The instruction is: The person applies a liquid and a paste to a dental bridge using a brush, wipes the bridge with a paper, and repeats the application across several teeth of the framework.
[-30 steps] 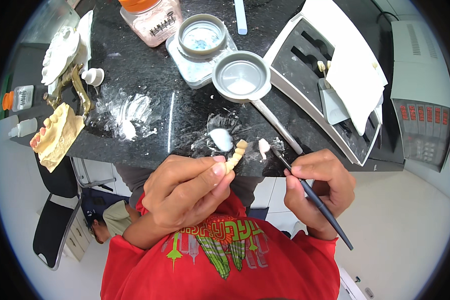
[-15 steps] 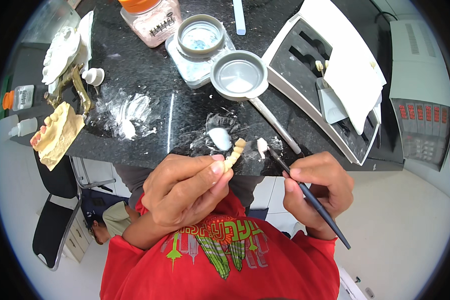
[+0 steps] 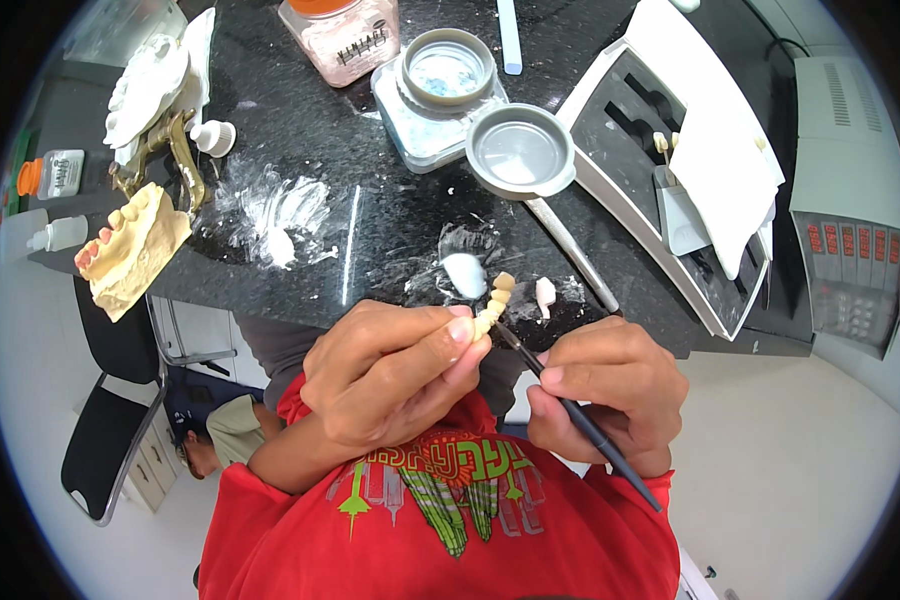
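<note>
Between its thumb and fingers, my left hand [image 3: 395, 370] pinches a row of joined tooth crowns, a dental bridge [image 3: 499, 297], tan at its far end and pale yellow nearer my fingertips. My right hand [image 3: 615, 385] grips a dark-handled fine brush [image 3: 592, 428] like a pen. Its tip is at the right side of the bridge, close to my left fingertips; whether it touches is too small to tell. Just beyond the hands lie a smooth bluish-white mound of paste [image 3: 464, 276] and, to its right, a small white lump [image 3: 545, 292].
At the left stand a yellowish dental cast [image 3: 135, 255] and a brass-coloured articulator [image 3: 185, 170]. An orange-lidded jar [image 3: 345, 45], a grey dish [image 3: 520, 155], a metal rod [image 3: 575, 255] and a white case [image 3: 635, 215] lie beyond. White powder [image 3: 285, 210] smears the black worktop. Another person [image 3: 232, 440] is at lower left.
The brush tip has moved left from the small white lump to the bridge, my right hand going with it. The whole view has shifted, so the worktop things appear farther right.
</note>
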`<state>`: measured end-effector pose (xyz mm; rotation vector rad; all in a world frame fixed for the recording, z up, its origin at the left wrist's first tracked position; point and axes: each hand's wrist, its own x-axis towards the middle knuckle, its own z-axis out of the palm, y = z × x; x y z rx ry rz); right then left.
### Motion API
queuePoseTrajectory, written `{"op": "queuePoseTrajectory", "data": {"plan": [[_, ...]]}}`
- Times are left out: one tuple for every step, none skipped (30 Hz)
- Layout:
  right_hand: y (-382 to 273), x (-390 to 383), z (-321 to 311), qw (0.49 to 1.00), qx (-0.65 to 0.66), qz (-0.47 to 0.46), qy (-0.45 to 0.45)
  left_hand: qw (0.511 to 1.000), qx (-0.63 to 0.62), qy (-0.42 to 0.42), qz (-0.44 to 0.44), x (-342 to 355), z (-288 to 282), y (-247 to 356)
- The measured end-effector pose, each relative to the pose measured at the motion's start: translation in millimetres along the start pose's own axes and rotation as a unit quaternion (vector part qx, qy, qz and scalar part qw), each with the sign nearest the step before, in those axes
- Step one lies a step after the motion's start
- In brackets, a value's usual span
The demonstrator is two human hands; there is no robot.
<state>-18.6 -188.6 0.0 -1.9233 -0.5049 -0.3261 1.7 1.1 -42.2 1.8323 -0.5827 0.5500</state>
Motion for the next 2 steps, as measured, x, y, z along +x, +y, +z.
{"op": "queuePoseTrajectory", "data": {"plan": [[0.2, -0.1, -0.1, 1.000, 0.000, -0.001, -0.003, 1.000, 0.001, 0.000, -0.001, -0.3, 0.1, 0.0], [0.5, 0.0, -0.3, 1.000, 0.001, -0.001, -0.005, 1.000, 0.001, 0.000, -0.001, -0.5, 0.1, 0.1]]}}
